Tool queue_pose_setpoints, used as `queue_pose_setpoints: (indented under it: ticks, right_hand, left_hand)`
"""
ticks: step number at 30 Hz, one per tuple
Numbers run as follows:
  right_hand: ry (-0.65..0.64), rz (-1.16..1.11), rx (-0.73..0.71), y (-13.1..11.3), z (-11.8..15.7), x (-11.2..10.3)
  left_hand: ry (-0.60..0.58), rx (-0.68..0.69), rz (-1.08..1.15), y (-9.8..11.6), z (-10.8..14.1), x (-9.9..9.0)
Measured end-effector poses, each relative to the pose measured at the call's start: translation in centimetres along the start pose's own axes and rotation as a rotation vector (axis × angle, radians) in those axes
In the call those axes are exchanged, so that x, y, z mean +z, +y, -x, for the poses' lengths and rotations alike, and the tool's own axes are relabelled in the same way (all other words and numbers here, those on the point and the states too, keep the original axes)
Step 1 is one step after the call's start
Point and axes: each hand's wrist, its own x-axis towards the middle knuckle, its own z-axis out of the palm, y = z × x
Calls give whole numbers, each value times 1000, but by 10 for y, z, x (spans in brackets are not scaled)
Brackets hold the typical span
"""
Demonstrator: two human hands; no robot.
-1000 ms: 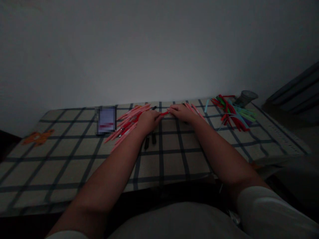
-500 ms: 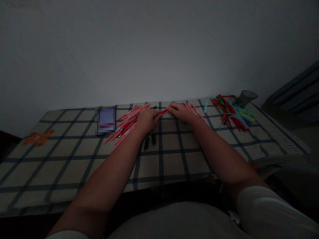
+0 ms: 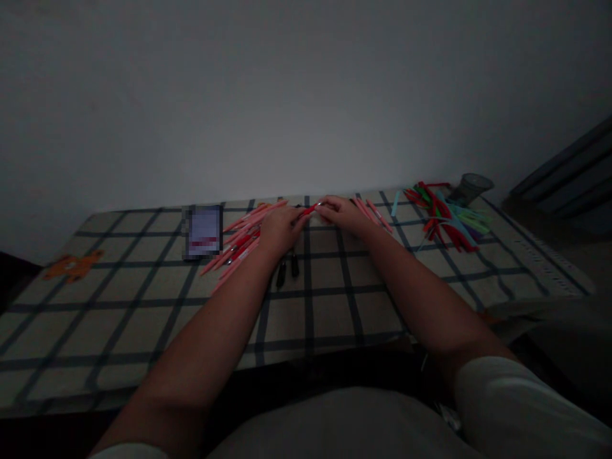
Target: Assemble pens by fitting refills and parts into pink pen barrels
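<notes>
My left hand (image 3: 278,228) is closed on a slim red pen (image 3: 310,209), which points right and slightly away from me over the table. At the pen's silver-looking end, the fingers of my right hand (image 3: 338,213) are pinched together. Under and beside my left hand lies a loose pile of pink and red pens (image 3: 238,246). Two black pen-like ends (image 3: 281,275) stick out below that hand. Several pink pens (image 3: 375,213) rest just past my right wrist.
A checked cloth (image 3: 329,312) covers the table, which meets a wall. To the left lies a blurred-out flat rectangle (image 3: 204,231). On the right are a heap of red, green and blue strips (image 3: 449,220) and a tipped, see-through cup (image 3: 473,186).
The red pen's right end has risen slightly, and a silver part now shows there. My right fingertips have shifted a little left along it; the rest looks the same.
</notes>
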Motion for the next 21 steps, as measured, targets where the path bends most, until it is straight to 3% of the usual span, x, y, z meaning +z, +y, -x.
queue_pose_setpoints:
  ticks: [8, 18, 21]
  right_hand:
    - [73, -91, -37, -4, -2, 9]
    - [516, -272, 96, 4, -14, -20]
    - [592, -247, 121, 5, -13, -31]
  left_hand:
    - [27, -5, 37, 2, 1, -3]
    - [36, -80, 92, 7, 1, -10]
    - [57, -77, 78, 6, 1, -9]
